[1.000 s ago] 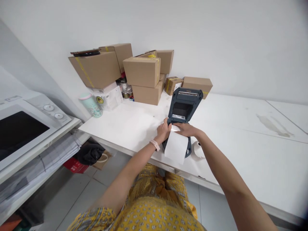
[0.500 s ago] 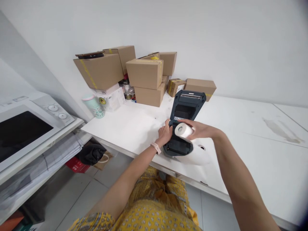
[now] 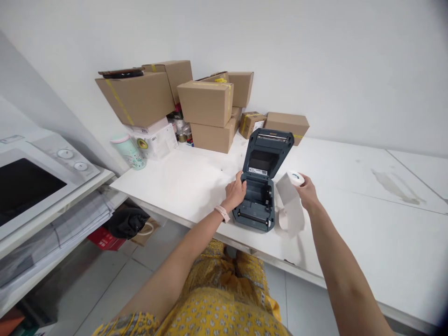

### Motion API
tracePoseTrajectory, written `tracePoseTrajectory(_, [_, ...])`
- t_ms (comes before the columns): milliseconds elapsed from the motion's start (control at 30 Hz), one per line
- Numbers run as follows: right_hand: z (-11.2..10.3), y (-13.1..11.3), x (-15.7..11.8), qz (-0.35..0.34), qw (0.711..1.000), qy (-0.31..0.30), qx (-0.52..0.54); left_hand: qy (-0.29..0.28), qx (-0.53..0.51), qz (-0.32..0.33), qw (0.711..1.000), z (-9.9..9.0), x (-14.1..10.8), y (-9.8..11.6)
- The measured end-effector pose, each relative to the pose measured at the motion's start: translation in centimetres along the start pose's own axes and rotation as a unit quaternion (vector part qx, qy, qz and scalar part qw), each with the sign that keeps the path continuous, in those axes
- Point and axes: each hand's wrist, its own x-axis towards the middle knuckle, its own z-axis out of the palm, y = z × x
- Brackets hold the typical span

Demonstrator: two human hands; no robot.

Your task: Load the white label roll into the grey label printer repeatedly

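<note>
A dark grey label printer (image 3: 257, 221) stands on the white table (image 3: 196, 182) with its lid (image 3: 268, 149) raised and its inside bare. My left hand (image 3: 236, 192) is closed round the printer's left edge. To the right of the printer, my right hand (image 3: 308, 192) grips a white paper label roll (image 3: 296, 178), held above the table. A loose strip of label paper (image 3: 292, 205) hangs from it down to the tabletop. At the strip's lower end lies a white curl of paper (image 3: 283, 221); whether it is a second roll I cannot tell.
Cardboard boxes (image 3: 206, 102) are stacked at the back against the wall, with a smaller box (image 3: 287, 122) behind the printer. A mint tumbler (image 3: 129, 153) and a white box (image 3: 157, 142) stand at the back left. A microwave (image 3: 42, 172) sits on a shelf at left.
My right hand has lifted the label roll out of the printer and moved it right, with the paper strip trailing. My left hand has stayed on the printer's edge.
</note>
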Motion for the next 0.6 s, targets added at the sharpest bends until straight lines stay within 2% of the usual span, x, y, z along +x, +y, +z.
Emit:
tracePoseTrajectory(133, [1.1, 2.3, -0.2, -0.008, 1.0, 0.008, -0.011, -0.002, 0.013, 0.001, 1.0, -0.1, 0.0, 0.0])
tracePoseTrajectory(333, [1.8, 3.2, -1.2, -0.002, 1.0, -0.023, 0.015, 0.0, 0.014, -0.001, 1.0, 0.0, 0.0, 0.0])
tracePoseTrajectory(433, [0.5, 3.4, -2.9, 0.025, 0.999, -0.038, 0.024, 0.002, 0.013, -0.003, 1.0, 0.0, 0.0, 0.0])
tracePoseTrajectory(533, [-2.3, 3.6, -5.8, 0.056, 0.997, -0.058, 0.023, 0.0, 0.016, -0.003, 1.0, 0.0, -0.1, 0.1])
tracePoseTrajectory(600, [-4.0, 3.4, -8.2, 0.072, 0.992, -0.107, 0.016, -0.004, 0.019, 0.0, 1.0, -0.1, -0.1, 0.1])
